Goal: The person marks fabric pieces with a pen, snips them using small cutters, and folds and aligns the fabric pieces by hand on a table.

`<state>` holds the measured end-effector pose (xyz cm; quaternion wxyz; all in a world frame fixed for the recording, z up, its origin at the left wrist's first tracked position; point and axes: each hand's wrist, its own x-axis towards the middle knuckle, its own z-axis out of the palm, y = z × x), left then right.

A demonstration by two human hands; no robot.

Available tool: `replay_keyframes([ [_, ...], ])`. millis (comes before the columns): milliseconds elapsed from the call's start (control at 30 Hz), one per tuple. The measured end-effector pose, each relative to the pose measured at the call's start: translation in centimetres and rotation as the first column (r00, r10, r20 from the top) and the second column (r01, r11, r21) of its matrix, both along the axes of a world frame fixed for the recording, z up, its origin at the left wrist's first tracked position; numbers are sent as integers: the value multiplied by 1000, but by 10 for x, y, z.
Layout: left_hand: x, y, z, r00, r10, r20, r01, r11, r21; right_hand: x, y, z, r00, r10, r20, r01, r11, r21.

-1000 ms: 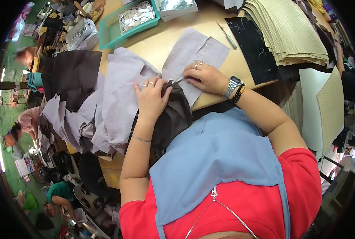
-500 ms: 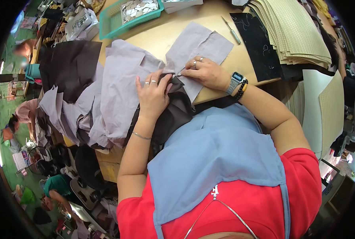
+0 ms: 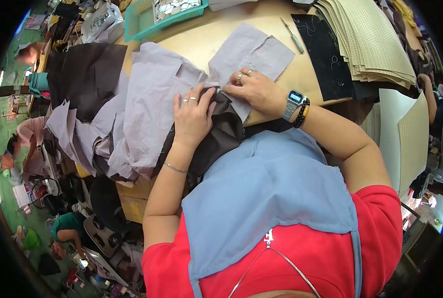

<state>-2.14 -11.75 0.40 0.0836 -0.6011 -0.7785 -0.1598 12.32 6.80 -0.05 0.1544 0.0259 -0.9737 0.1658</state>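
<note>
Light grey-lilac fabric lies joined with dark brown fabric near the table's front edge. My left hand rests on both, with its thumb and fingers closed on a dark fold. Just to the right, my right hand pinches the fabric at the narrow gathered place, its fingertips close to my left thumb. Beyond it a flat grey-lilac piece spreads over the wooden table. An awl-like tool lies behind my right hand.
A teal tray with small pale pieces stands at the back. Cream textured sheets are stacked at the right beside black material. More dark fabric lies left. Other people are at the far left; another person's arm shows far right.
The view has shifted, so the table items appear higher. My right hand has come closer to my left and now pinches the fabric. My left hand keeps its hold.
</note>
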Motion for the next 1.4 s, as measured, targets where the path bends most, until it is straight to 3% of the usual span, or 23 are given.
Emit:
replay_keyframes([
  [233, 0, 0, 0, 1000, 9, 19, -9, 1000, -6, 2, 1, -6, 995, 28, -91, -27, 1000, 13],
  [333, 2, 0, 0, 999, 15, 46, -15, 1000, -18, 2, -3, -6, 1000, -21, 16, 20, 1000, 11],
  [633, 1, 2, 0, 1000, 9, 27, -8, 1000, -13, 12, -16, -7, 988, -102, 118, 84, 984, 155],
  [833, 3, 2, 3, 997, 17, 79, -17, 1000, -2, 19, -10, -15, 998, -55, 43, 53, 998, 41],
  [933, 5, 1, 4, 996, -10, 88, 10, 1000, 6, 16, -14, -16, 994, -108, 32, 110, 989, -99],
  [1233, 5, 4, 3, 994, -40, 98, 40, 999, -1, 1, -27, 12, 951, -216, 221, 213, 976, 38],
  [1400, 4, 8, 0, 994, -47, 103, 48, 999, -10, 4, -26, 13, 957, -200, 212, 178, 977, 118],
])
